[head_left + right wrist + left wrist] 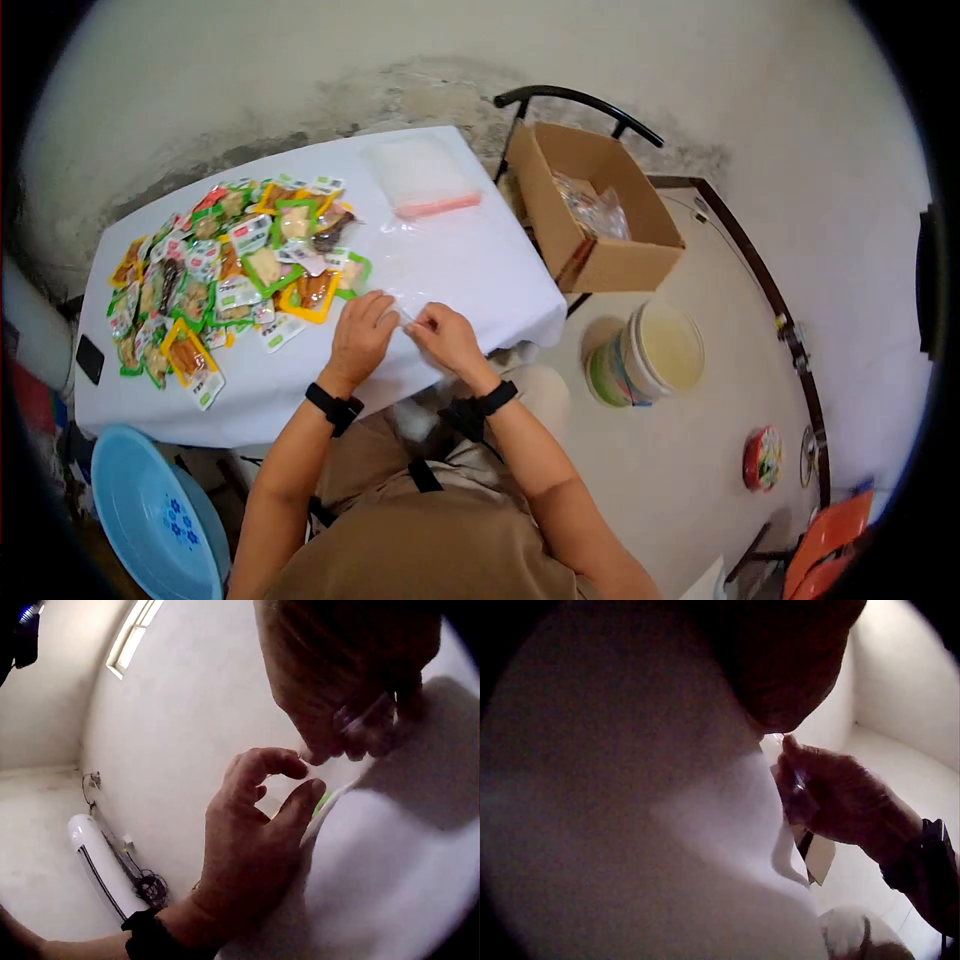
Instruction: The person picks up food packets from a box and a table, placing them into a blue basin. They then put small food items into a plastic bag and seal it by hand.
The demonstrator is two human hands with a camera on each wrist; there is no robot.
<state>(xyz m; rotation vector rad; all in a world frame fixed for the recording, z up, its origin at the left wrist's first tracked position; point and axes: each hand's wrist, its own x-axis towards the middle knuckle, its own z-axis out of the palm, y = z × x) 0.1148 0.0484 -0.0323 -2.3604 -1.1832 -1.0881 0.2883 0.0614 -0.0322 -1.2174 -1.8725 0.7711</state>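
A narrow gap runs between packets (203, 262) crowding the table's (500, 265) left and the stacked plastic bags (420, 172).

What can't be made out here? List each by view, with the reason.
- Head: print on the packets, too small.
- Head: what lies deep in the cardboard box, hidden by its walls and upper contents.
- Left wrist: the left hand's fingers, lost in shadow.
- Right wrist: the clear plastic's full shape, hidden by the right hand.

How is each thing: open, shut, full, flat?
Cardboard box: open, partly filled
Packets: heaped
Clear bags: lying flat
Phone: screen dark
Blue tub: looks empty
Bucket: upright, lid unclear
Left hand: finger, thumb bent
Right hand: pinching clear plastic
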